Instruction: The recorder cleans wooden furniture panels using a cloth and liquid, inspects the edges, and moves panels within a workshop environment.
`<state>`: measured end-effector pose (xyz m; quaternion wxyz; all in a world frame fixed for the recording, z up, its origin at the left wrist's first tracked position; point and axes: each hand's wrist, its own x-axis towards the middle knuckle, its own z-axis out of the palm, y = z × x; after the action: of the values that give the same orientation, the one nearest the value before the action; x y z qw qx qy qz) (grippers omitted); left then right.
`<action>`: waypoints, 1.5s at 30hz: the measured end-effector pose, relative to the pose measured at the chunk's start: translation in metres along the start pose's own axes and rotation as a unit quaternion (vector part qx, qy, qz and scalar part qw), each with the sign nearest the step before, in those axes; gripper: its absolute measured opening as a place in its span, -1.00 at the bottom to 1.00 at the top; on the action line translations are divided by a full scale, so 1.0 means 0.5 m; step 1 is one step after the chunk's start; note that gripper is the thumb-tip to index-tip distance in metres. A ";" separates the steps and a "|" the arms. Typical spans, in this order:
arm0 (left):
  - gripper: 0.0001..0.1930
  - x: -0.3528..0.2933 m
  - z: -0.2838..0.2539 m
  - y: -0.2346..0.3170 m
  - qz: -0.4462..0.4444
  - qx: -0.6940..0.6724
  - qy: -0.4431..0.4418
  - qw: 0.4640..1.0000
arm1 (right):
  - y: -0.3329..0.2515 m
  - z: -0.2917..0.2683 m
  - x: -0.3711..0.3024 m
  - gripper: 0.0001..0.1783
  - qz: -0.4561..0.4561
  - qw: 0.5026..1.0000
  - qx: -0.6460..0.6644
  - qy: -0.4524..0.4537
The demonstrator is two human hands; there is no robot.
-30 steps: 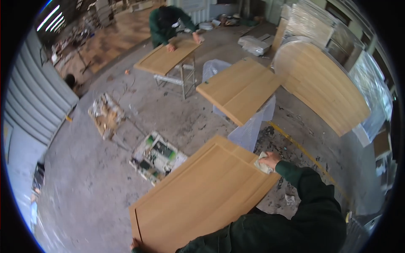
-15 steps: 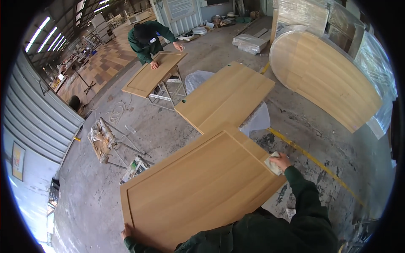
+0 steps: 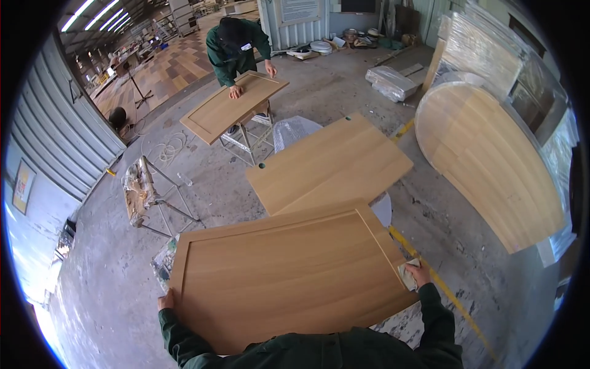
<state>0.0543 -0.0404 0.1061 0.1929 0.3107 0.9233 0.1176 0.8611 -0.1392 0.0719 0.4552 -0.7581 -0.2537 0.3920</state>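
A large light-brown wooden door panel [image 3: 289, 277] with a raised frame border lies in front of my body. My left hand [image 3: 166, 299] grips its left edge, with the fingers partly hidden. At the right edge of the panel, my right hand [image 3: 421, 274] is closed on a folded whitish cloth [image 3: 407, 275], which rests against the frame border. I cannot tell whether the right fingers also hold the panel itself. Both my sleeves are dark green.
Beyond my panel lies a flat wooden board [image 3: 332, 163] with two round holes. A person [image 3: 236, 49] handles a smaller framed panel [image 3: 236, 104] on a metal stand. A trestle [image 3: 141, 190] stands left; a curved wooden board [image 3: 485, 160] leans among wrapped pieces at right.
The large panel has turned clockwise in the picture, its far edge now nearly level. Both hands stay at its edges, the cloth still in the right. The whole view has shifted.
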 end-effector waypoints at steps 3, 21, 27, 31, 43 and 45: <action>-0.42 0.089 0.067 0.027 0.020 0.036 0.022 0.999 | -0.044 0.014 0.118 -0.78 -0.011 0.999 -0.037 -0.001; -0.43 0.069 0.276 0.569 -0.047 -0.068 -0.012 0.997 | -0.349 -0.058 0.599 -0.84 -0.012 0.998 -0.046 0.039; -0.35 -0.003 0.401 0.668 -0.087 -0.063 -0.019 0.994 | -0.412 -0.081 0.934 -0.83 -0.049 0.997 -0.048 -0.027; -0.34 -0.032 0.469 0.610 -0.100 -0.120 0.096 0.983 | -0.462 0.004 1.143 -0.77 -0.049 0.992 -0.085 -0.084; -0.40 -0.110 0.596 0.853 -0.203 -0.156 0.052 0.965 | -0.457 0.025 1.353 -0.71 -0.081 0.984 -0.128 -0.094; -0.43 -0.105 0.606 0.773 -0.200 -0.216 0.035 0.955 | -0.410 0.050 1.362 -0.71 -0.076 0.986 -0.099 -0.110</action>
<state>0.4273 0.2579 -0.0209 0.2429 0.0667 0.9251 0.2841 1.2189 0.4720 -0.0002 0.3760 -0.7301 -0.3966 0.4101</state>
